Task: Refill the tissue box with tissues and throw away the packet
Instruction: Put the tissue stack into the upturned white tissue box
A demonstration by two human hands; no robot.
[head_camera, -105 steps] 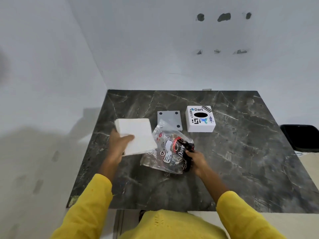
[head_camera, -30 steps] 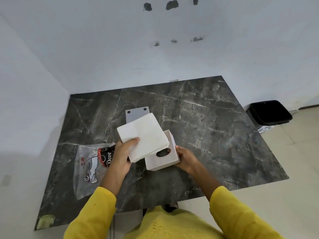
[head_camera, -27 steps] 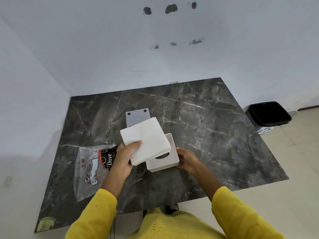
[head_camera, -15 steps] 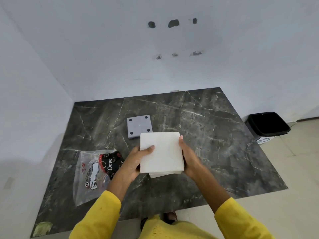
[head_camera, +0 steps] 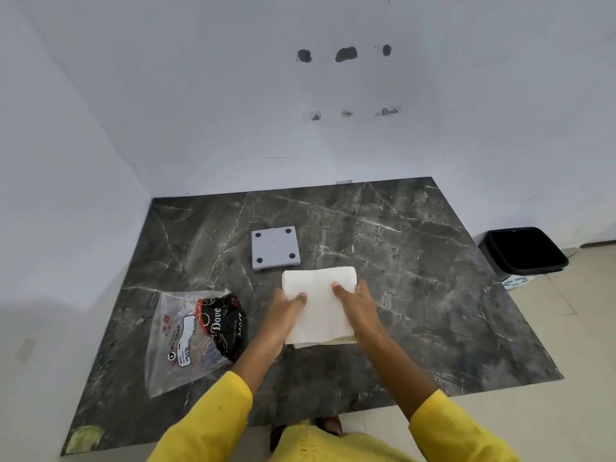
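A white stack of tissues lies flat at the middle of the dark marble table. My left hand grips its left edge and my right hand its right edge, thumbs pressing on top. A cream sliver of the tissue box shows under the stack's near edge; the rest of the box is hidden. The clear plastic tissue packet with a black and red label lies flat to the left. The box's grey base plate with its corner holes lies just behind the stack.
A black waste bin stands on the floor off the table's right side. White walls close the table's back and left edges. A yellowish patch marks the near left corner of the table.
The box was turned over by my right hand and the stack laid onto it. Both hands now hold the stack by its sides and press it down, hiding the box.
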